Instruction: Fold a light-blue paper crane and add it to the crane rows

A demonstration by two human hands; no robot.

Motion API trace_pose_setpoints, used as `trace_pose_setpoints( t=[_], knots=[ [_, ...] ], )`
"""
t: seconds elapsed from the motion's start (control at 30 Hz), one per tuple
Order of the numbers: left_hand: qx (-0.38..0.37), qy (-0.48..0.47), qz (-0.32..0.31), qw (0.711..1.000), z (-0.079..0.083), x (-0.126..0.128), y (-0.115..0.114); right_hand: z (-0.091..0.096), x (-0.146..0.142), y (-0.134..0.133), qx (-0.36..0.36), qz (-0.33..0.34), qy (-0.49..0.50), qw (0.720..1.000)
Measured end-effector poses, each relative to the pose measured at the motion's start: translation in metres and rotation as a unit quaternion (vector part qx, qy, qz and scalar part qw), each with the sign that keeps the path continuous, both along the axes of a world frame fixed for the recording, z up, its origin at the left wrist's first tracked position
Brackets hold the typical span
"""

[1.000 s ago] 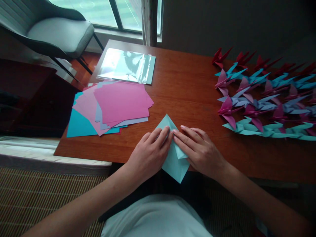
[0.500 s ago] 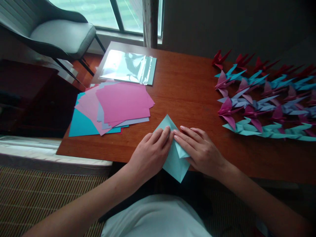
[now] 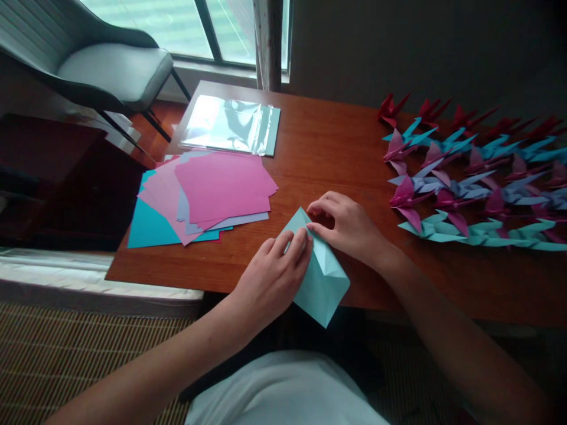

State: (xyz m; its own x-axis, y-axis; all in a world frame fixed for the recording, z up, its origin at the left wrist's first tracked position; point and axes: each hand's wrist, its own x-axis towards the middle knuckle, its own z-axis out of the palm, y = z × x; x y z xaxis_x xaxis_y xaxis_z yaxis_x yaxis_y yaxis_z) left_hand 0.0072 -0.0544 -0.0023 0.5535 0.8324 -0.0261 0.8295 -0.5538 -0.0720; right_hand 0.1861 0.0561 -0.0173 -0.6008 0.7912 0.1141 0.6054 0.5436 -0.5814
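Observation:
A sheet of mint-green origami paper (image 3: 325, 289), partly folded into a diamond, lies at the table's front edge with its near corner jutting past it. My left hand (image 3: 279, 268) has bent fingers pressed together on the paper's upper left part, holding it down. My right hand (image 3: 348, 224) is at the upper right edge of the paper. Its thumb touches that edge, and the curled forefinger stands apart from the thumb, with a gap between them. A raised fold shows on the paper's right half. The left fingers hide some of the paper.
Loose pink, lilac and blue paper sheets (image 3: 225, 189) lie fanned out at the left. Behind them rests a clear plastic packet (image 3: 225, 124) of paper. Rows of folded paper cranes (image 3: 452, 200) in several colours fill the table's right side. A chair (image 3: 115, 71) stands by the window.
My right hand has moved up and back from lying flat over the fold to the paper's upper edge, fingers now curled. The paper's right side shows more. My left hand stays on the paper.

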Motion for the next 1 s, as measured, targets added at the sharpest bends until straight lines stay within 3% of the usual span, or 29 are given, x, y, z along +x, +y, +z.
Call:
trace_pose_setpoints(
  t=[0.27,0.67,1.0],
  knots=[
    [0.006,-0.007,-0.015,1.000,0.000,-0.002,0.002,-0.001,-0.001,0.004,-0.012,-0.005,0.008,1.000],
    [0.005,-0.026,-0.017,1.000,-0.004,-0.005,0.001,0.006,0.019,-0.003,-0.023,0.041,-0.009,0.999],
    [0.003,-0.022,-0.016,1.000,-0.002,-0.004,0.000,0.009,0.019,-0.005,-0.035,0.025,0.000,0.999]
  ],
)
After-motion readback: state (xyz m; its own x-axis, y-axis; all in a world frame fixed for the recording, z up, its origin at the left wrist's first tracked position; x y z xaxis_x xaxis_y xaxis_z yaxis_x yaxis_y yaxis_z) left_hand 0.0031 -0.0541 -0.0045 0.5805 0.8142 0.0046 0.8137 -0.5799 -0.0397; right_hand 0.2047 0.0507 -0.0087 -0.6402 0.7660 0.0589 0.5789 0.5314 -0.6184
